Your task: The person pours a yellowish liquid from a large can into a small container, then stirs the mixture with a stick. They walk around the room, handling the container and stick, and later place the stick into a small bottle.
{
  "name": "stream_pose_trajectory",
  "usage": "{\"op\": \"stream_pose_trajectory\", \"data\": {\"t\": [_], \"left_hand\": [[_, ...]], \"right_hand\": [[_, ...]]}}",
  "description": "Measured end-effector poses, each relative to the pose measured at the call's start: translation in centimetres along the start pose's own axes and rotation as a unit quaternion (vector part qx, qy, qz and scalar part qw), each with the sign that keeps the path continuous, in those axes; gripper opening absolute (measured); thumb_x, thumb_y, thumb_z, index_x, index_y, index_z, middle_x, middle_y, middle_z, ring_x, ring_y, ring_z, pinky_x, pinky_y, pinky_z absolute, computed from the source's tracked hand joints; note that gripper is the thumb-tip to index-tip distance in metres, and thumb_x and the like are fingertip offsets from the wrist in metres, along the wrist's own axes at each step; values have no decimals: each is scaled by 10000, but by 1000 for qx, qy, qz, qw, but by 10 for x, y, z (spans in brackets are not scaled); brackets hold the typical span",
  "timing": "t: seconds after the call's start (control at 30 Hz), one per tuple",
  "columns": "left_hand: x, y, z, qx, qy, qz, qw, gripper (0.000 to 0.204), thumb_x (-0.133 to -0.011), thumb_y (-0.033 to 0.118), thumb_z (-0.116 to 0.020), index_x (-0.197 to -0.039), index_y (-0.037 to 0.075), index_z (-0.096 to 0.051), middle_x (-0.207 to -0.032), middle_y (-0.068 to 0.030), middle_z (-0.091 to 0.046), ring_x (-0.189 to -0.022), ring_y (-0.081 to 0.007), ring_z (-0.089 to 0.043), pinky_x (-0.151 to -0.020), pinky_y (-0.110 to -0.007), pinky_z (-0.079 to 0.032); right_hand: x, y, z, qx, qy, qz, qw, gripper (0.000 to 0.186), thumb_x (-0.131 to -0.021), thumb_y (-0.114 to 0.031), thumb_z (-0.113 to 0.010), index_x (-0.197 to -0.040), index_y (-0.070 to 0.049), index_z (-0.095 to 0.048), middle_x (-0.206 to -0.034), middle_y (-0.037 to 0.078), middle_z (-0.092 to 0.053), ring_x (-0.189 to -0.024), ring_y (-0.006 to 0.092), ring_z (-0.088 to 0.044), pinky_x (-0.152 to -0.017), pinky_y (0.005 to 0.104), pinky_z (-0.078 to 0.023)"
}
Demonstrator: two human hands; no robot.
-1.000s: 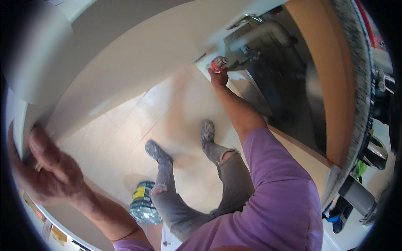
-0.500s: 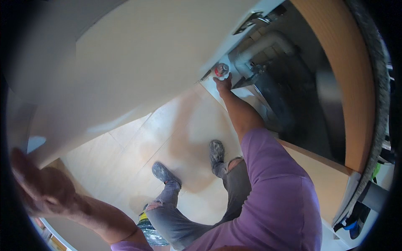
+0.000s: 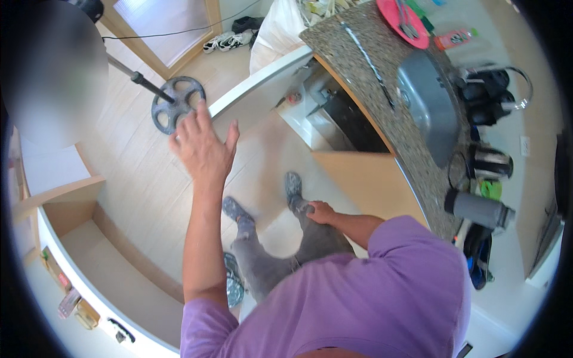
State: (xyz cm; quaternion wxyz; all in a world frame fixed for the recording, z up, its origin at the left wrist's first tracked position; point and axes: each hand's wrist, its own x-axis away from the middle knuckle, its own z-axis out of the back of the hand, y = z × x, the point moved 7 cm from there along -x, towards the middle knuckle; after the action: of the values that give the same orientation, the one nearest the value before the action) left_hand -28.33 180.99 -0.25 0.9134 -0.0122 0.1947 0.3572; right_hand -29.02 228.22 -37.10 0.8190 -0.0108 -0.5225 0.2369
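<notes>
My left hand (image 3: pixel 206 146) reaches forward with its fingers spread and nothing in it, just beside the white edge of the open cabinet door (image 3: pixel 262 82). My right hand (image 3: pixel 322 212) rests on my right knee, its fingers laid over the grey trousers (image 3: pixel 319 235), some of them hidden. Beyond it is the open cabinet under the sink. Inside, near the door hinge, stands a small bottle (image 3: pixel 293 98) with red on it, apart from both hands. A dark panel (image 3: pixel 358 125) shows deeper within.
A granite counter (image 3: pixel 364 68) with a grey sink (image 3: pixel 427 98) runs along the right, bearing a pink plate (image 3: pixel 412 33), a kettle (image 3: pixel 492 161) and a grey flask (image 3: pixel 477 209). A pole on a round base (image 3: pixel 179 98) stands ahead. An open drawer (image 3: pixel 128 262) lies at left.
My right hand has let go of the bottle in the cabinet and come back to my knee. My left hand has moved from the far left toward the door edge. The view has risen.
</notes>
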Motion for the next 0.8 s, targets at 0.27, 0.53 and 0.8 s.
{"op": "stream_pose_trajectory", "data": {"t": [0.27,0.53,0.8], "left_hand": [[25,2,17,82,-138,-38,986,877,-912,517,-758,-1583,52,-437,-1321,-201,-642,-1199,-380,-616,-1024,-519,-443],[89,27,22,225,-149,-14,963,873,-908,403,-788,-1571,-10,-398,-1327,-280,-640,-1179,-436,-648,-1030,-499,-516],[171,153,42,393,-196,16,898,800,-977,391,-730,-1565,-35,-394,-1371,-347,-602,-1255,-507,-605,-1061,-532,-508]], "right_hand": [[174,-2,-31,-37,-102,-36,993,694,-996,-604,-578,-1393,-44,-680,-1408,230,-678,-1319,381,-637,-1123,445,-491],[185,-7,-22,-5,-164,49,985,682,-1031,-548,-566,-1477,-35,-617,-1441,237,-661,-1349,375,-623,-1146,456,-479],[200,77,11,-134,-40,93,986,558,-1001,-508,-606,-1257,-36,-754,-1258,223,-748,-1163,365,-718,-994,455,-561]]}}
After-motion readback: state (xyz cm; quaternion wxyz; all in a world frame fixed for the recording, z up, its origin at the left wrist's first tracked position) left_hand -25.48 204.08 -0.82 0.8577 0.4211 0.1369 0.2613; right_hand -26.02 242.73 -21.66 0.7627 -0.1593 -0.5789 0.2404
